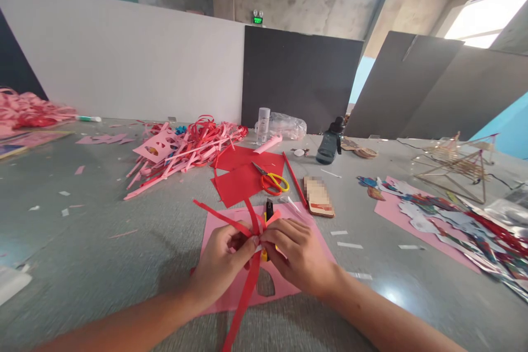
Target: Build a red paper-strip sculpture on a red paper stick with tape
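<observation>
Between my two hands, red paper strips [247, 290] cross and fan out to the upper left, upward and down toward me. My left hand [223, 256] pinches them from the left, thumb and fingers pressed together. From the right, my right hand [295, 250] pinches the same crossing point, its fingertips touching those of the left. Under both hands lies a pink paper sheet [315, 247] with a cut-out hole. A black and yellow utility knife [269, 210] rests on it, partly hidden by the strips and fingers.
Scissors [272, 180] lie on red paper sheets [235, 182] beyond my hands. A phone [318, 197] and a dark bottle [329, 142] stand off to the right. Pink and red strips [185, 148] are heaped at left; a stick frame [457, 165] and paper cutouts [429, 217] occupy the right.
</observation>
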Demonstrator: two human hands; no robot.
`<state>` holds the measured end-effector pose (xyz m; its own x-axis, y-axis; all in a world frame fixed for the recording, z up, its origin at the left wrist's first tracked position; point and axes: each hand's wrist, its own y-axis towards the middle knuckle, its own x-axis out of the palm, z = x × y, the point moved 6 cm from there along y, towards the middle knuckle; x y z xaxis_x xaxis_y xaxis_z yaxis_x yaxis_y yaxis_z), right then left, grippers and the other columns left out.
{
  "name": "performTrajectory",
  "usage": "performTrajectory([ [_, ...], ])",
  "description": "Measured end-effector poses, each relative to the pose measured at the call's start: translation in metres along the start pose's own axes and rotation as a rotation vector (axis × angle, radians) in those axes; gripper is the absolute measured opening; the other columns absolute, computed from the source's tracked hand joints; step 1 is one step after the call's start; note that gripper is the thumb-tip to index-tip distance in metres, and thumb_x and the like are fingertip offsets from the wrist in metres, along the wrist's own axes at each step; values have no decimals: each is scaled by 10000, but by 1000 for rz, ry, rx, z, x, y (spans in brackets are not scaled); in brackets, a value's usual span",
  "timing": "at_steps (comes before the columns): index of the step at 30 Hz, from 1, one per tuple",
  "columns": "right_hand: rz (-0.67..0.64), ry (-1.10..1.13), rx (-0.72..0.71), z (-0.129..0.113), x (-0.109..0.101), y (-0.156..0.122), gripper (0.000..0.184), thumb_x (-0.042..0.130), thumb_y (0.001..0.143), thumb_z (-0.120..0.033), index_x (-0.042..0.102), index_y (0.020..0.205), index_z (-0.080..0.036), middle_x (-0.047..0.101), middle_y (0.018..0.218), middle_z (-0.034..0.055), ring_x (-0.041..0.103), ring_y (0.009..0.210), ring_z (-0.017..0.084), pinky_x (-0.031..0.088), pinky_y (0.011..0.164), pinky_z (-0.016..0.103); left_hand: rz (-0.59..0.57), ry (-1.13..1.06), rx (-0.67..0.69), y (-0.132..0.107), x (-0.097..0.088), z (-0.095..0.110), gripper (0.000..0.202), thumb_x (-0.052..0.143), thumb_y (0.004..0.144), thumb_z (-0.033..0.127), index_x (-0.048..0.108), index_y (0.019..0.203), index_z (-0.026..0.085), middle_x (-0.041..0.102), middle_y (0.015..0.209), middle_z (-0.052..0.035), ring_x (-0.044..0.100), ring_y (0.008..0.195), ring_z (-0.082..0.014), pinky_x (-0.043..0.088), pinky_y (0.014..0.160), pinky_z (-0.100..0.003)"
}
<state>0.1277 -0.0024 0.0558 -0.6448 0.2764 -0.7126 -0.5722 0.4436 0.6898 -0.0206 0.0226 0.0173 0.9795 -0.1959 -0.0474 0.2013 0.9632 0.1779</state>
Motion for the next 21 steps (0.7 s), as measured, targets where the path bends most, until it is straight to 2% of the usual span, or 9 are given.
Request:
performTrajectory([
  [9,61,-28,-48,-2,-4,-1,116,576,992,-111,644,1062,-174,743,928,83,692,816,202,550,729,328,21,42,8,-2,-1,3,281,712,860,387,625,722,158,594,622,10,544,556,-118,421,518,-208],
  [14,72,-60,-70,-6,-7,2,109,567,996,-110,642,1046,-171,745,892,75,693,779,193,554,708,322,4,26,19,-2,1,6,261,715,852,372,632,725,159,609,636,3,550,549,-117,420,502,-206],
  [21,56,-67,-78,-6,-7,4,107,583,975,-85,633,1026,-165,736,875,69,683,768,193,541,698,314,-7,38,21,-3,-1,0,295,708,871,402,615,729,161,590,640,11,553,558,-118,416,510,-207],
])
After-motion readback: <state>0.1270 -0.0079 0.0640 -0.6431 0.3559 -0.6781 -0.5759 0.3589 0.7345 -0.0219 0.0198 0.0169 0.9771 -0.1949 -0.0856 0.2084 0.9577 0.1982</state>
